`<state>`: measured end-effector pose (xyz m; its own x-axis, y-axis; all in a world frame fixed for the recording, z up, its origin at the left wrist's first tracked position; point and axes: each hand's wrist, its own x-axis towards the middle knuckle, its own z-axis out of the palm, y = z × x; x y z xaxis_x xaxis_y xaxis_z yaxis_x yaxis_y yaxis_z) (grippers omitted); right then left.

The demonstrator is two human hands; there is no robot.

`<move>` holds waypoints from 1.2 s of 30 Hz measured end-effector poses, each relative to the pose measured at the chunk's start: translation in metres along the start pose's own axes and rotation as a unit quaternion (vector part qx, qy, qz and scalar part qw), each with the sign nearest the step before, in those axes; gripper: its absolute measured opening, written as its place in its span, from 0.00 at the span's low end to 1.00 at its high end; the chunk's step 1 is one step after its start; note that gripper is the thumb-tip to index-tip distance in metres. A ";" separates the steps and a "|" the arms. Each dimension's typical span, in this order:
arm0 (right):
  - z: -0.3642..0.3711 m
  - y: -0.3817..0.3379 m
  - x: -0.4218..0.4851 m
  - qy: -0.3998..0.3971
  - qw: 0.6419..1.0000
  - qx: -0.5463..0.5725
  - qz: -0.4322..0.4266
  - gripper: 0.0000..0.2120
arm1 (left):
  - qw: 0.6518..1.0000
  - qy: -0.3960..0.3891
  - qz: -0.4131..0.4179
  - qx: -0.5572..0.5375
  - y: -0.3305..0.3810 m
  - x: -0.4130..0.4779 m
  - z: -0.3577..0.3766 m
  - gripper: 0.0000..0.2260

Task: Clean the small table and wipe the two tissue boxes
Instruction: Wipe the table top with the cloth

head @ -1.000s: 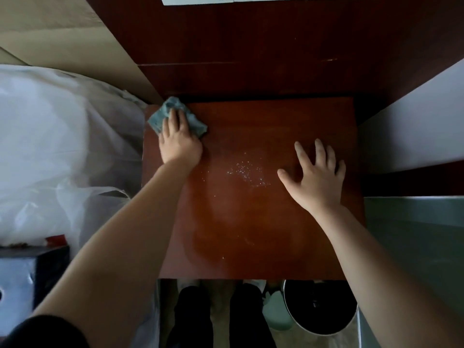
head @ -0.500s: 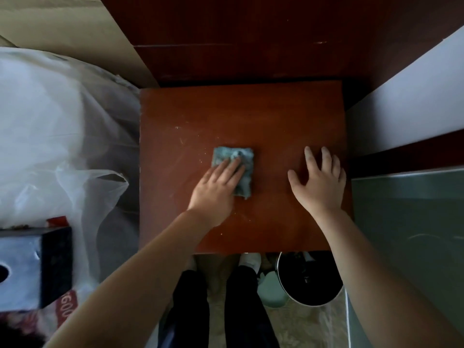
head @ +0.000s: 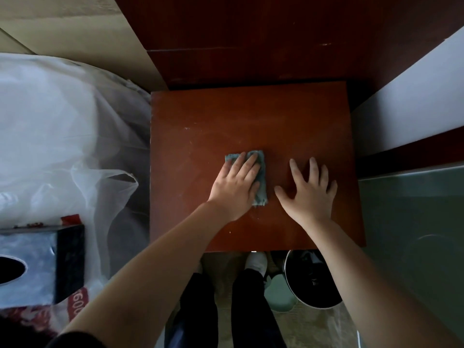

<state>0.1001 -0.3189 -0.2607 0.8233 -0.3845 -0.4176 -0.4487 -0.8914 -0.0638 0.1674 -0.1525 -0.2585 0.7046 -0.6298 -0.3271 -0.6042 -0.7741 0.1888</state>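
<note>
teal cloth (head: 259,183) lies flat near the middle of the reddish-brown counter (head: 251,116), pinned under the left hand (head: 236,188). 1 second ago that cloth was up at the far-left corner; it has since been swept down to the centre, and the scatter of pale crumbs that sat mid-counter is gone from there. only a few specks remain, near the far-left corner and by the near edge. judging from that, the counter wipe is well along but not finished, and the boxes have yet to be wiped.

the left hand presses palm-down, fingers spread and extended over the cloth, holding it by pressure rather than clenched around it. the right hand (head: 310,192) rests open and empty, just beside the cloth toward the right edge, fingers splayed on bare wood as a brace. both forearms reach in over the near edge.

off the counter to the left, 1 dark tissue box (head: 67,262) sits by a white plastic bag (head: 62,136). the second box is not in view. a round bin (head: 313,280) stands below the near edge.
</note>
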 end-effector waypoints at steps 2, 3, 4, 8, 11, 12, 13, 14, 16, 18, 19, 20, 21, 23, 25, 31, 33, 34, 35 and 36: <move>-0.001 -0.007 0.005 -0.003 1.000 -0.005 -0.010 0.35 | 0.999 -0.014 0.019 0.029 -0.013 0.021 0.003 0.24; -0.001 -0.012 0.008 -0.002 1.000 -0.008 -0.018 0.35 | 0.999 -0.014 0.017 0.037 -0.022 0.030 0.000 0.24; -0.002 -0.019 0.011 -0.001 1.000 -0.009 -0.028 0.34 | 0.999 -0.010 0.009 0.042 -0.035 0.039 -0.005 0.24; -0.004 -0.050 0.024 0.001 0.999 -0.007 -0.049 0.34 | 0.997 0.012 -0.075 0.026 -0.098 0.066 -0.028 0.24; -0.004 -0.073 0.033 0.008 0.999 -0.004 -0.049 0.35 | 0.991 0.039 -0.125 -0.002 -0.143 0.071 -0.039 0.23; -0.004 -0.080 0.036 0.010 0.999 -0.004 -0.049 0.35 | 0.989 0.049 -0.140 -0.010 -0.155 0.070 -0.040 0.23; -0.004 -0.086 0.039 0.012 0.999 -0.004 -0.049 0.35 | 0.986 0.059 -0.155 -0.014 -0.168 0.068 -0.041 0.23; -0.005 -0.091 0.042 0.015 0.999 -0.004 -0.048 0.35 | 0.983 0.068 -0.171 -0.016 -0.178 0.065 -0.042 0.23; -0.005 -0.099 0.047 0.018 0.999 -0.004 -0.043 0.35 | 0.977 0.081 -0.197 -0.026 -0.193 0.062 -0.042 0.23; -0.003 -0.102 0.047 0.021 0.999 0.000 -0.037 0.35 | 0.972 0.090 -0.214 -0.045 -0.197 0.060 -0.040 0.23; -0.001 -0.103 0.046 0.024 0.999 0.000 -0.036 0.35 | 0.969 0.095 -0.221 -0.053 -0.195 0.059 -0.038 0.23; 0.000 -0.101 0.045 0.025 0.999 0.000 -0.038 0.35 | 0.966 0.100 -0.229 -0.060 -0.192 0.058 -0.036 0.23; 0.000 -0.098 0.044 0.024 0.999 -0.001 -0.041 0.35 | 0.964 0.102 -0.238 -0.067 -0.189 0.055 -0.034 0.24; -0.002 -0.090 0.041 0.015 0.999 -0.003 -0.047 0.36 | 0.964 0.091 -0.242 -0.068 -0.178 0.042 -0.026 0.24; -0.004 -0.079 0.036 0.012 0.999 -0.006 -0.046 0.35 | 0.968 0.077 -0.229 -0.062 -0.160 0.024 -0.016 0.24; -0.005 -0.042 0.013 0.005 1.000 0.000 -0.013 0.36 | 0.985 0.024 -0.161 -0.052 -0.054 0.001 0.008 0.25; -0.003 -0.033 0.004 0.000 1.000 0.013 0.001 0.35 | 0.993 0.005 -0.112 -0.039 -0.016 -0.022 0.020 0.26; -0.001 -0.030 -0.001 -0.005 1.000 0.017 0.006 0.35 | 0.995 -0.010 -0.088 -0.035 -0.002 -0.039 0.028 0.26; 0.000 -0.028 -0.005 -0.010 1.000 0.019 0.012 0.35 | 0.997 -0.014 -0.068 -0.029 0.006 -0.059 0.036 0.27; 0.001 -0.027 -0.009 -0.015 1.000 0.020 0.016 0.35 | 0.998 -0.015 -0.054 -0.024 0.007 -0.078 0.042 0.27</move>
<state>0.1045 -0.2910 -0.2560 0.7977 -0.4051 -0.4468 -0.4891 -0.8680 -0.0863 0.0924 -0.1058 -0.2703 0.7530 -0.5403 -0.3756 -0.5061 -0.8403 0.1942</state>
